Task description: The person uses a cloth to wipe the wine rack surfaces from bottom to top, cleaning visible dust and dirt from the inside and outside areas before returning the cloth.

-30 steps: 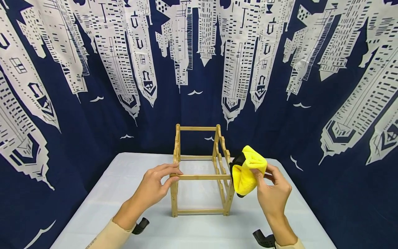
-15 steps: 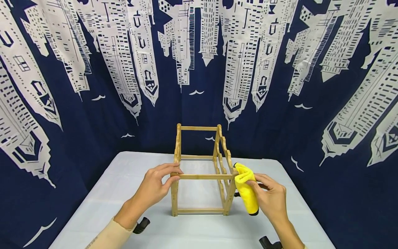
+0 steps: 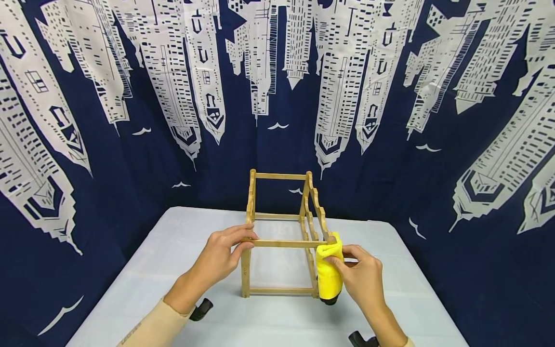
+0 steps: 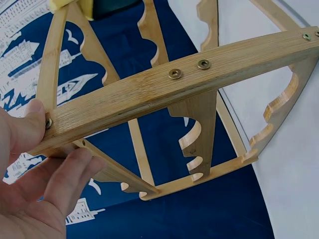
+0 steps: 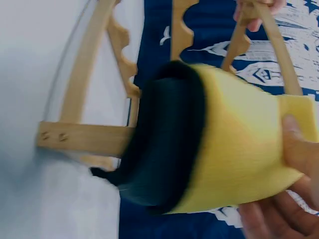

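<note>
A light wooden rack with scalloped side bars (image 3: 286, 244) stands on the table. At its near left top corner my left hand (image 3: 218, 253) grips the wood, thumb and fingers on either side in the left wrist view. My right hand (image 3: 364, 277) pinches a yellow cloth with dark edging (image 3: 329, 277) between thumb and fingers. The cloth is folded over the near right post and hides most of it. In the right wrist view the cloth (image 5: 239, 139) hangs against the post, showing a dark grey side and a small black loop.
A pale cloth covers the table (image 3: 173, 270). Behind it hangs a navy curtain (image 3: 277, 154) printed with white upside-down buildings. Black straps with mounts (image 3: 201, 308) sit at both wrists.
My right hand has brought the cloth leftward and down, from beside the rack onto its near right post. The left hand keeps its hold on the corner.
</note>
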Action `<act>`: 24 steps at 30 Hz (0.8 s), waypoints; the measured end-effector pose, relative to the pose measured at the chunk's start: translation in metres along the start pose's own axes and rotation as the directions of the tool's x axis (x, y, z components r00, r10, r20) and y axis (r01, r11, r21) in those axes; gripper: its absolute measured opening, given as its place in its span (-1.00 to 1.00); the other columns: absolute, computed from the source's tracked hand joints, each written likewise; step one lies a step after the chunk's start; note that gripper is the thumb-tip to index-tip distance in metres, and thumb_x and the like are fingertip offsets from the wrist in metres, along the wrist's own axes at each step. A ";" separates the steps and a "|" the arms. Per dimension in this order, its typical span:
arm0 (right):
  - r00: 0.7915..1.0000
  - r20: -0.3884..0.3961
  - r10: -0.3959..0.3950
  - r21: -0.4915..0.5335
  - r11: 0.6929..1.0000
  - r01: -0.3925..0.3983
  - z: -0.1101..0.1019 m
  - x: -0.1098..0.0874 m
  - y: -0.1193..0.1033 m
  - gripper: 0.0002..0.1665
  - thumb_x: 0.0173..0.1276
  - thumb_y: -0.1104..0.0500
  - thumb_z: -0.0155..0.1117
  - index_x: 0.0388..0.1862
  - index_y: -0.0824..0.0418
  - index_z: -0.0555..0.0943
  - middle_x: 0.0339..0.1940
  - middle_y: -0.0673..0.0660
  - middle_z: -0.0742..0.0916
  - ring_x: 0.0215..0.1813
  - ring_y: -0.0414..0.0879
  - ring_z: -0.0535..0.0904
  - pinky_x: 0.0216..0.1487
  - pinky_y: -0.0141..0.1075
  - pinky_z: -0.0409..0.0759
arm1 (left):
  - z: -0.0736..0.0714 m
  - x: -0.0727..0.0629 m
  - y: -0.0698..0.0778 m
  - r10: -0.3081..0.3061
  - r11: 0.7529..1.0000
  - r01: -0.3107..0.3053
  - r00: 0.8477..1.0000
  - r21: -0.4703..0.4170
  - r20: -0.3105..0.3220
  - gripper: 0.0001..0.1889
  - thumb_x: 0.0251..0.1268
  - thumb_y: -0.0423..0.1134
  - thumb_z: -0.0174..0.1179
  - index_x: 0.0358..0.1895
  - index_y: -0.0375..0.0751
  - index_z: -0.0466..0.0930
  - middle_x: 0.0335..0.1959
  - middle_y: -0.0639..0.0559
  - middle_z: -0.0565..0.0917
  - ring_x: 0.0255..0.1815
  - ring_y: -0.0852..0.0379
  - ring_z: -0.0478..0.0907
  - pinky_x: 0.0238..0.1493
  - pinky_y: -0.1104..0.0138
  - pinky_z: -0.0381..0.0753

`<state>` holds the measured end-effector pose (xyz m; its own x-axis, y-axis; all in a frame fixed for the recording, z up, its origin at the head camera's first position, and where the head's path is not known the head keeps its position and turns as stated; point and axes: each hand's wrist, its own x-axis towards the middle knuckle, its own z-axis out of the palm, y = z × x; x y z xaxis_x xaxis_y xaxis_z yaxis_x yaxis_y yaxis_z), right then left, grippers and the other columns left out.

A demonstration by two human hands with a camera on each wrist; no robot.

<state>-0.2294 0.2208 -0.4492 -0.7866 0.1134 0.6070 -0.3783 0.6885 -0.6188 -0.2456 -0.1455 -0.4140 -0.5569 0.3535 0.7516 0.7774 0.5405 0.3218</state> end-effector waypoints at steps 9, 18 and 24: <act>0.958 0.231 0.168 -0.155 0.979 -0.134 0.016 -0.017 0.022 -0.64 0.19 0.12 0.94 -0.26 0.19 0.85 -0.26 0.11 0.96 -0.15 0.01 0.92 -0.11 -0.12 0.95 | -0.002 0.002 0.000 0.013 1.000 -0.012 1.000 -0.027 0.011 -0.80 0.43 -0.53 0.56 -0.02 -0.20 0.89 0.12 -0.16 0.96 0.37 -0.29 0.88 0.04 0.16 0.99; 0.875 0.417 0.246 -0.255 0.956 -0.148 0.040 -0.030 0.047 -0.47 0.11 -0.01 0.98 -0.32 0.13 0.70 -0.48 -0.03 0.68 -0.39 -0.14 0.54 -0.40 -0.32 0.49 | -0.001 -0.001 -0.002 0.013 0.999 -0.013 1.000 -0.033 0.000 -0.80 0.43 -0.53 0.55 -0.02 -0.20 0.89 0.13 -0.17 0.96 0.35 -0.29 0.89 -0.01 0.20 1.00; 0.866 0.451 0.218 -0.210 0.968 -0.135 0.048 -0.032 0.057 -0.39 0.08 0.02 1.01 -0.10 0.23 0.76 -0.38 0.01 0.71 -0.33 -0.13 0.55 -0.33 -0.33 0.50 | 0.000 0.000 -0.002 0.017 1.000 -0.017 1.000 -0.025 0.001 -0.80 0.44 -0.52 0.55 -0.01 -0.19 0.89 0.14 -0.18 0.96 0.36 -0.28 0.88 -0.04 0.26 0.99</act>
<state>-0.2492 0.2221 -0.5281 -0.9834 -0.0746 0.1657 -0.1579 0.8019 -0.5762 -0.2472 -0.1466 -0.4150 -0.5442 0.3628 0.7565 0.7935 0.5154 0.3236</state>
